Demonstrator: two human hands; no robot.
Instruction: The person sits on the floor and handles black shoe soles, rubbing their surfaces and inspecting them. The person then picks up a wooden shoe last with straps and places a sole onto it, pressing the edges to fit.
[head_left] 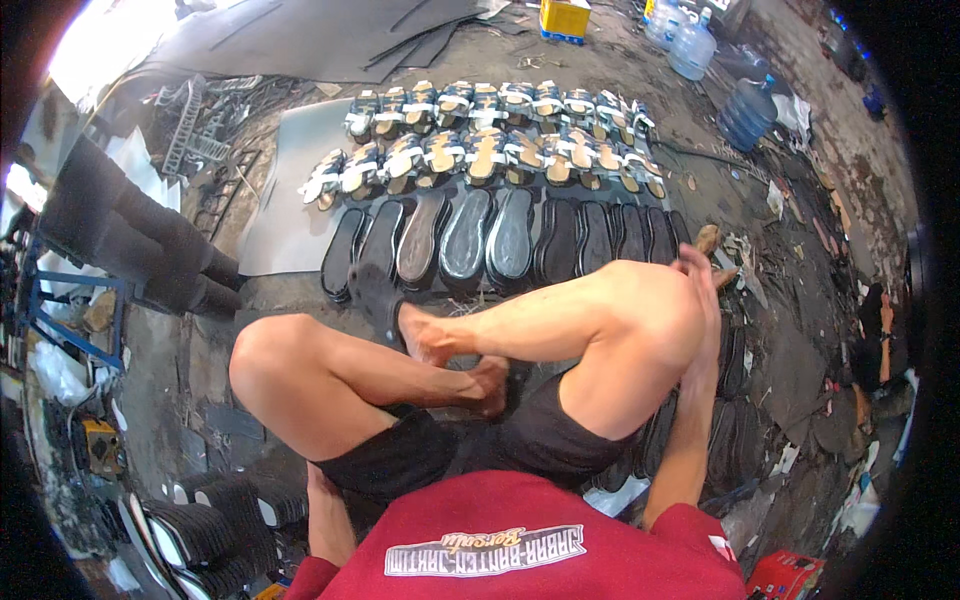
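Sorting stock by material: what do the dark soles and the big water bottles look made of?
The dark soles look like moulded rubber or foam: matte black, a few with a dull sheen. The water bottles look like clear bluish plastic, since light passes through them.

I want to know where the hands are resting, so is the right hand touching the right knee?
Touching. The head view shows the right hand laid flat against the outer side of the raised right knee, with no gap between them.

Dirty concrete floor (790, 330), littered with scraps; dark rubber sheets (330, 35) lie beyond it, water jugs (745, 110) to their right, daylight at upper left.
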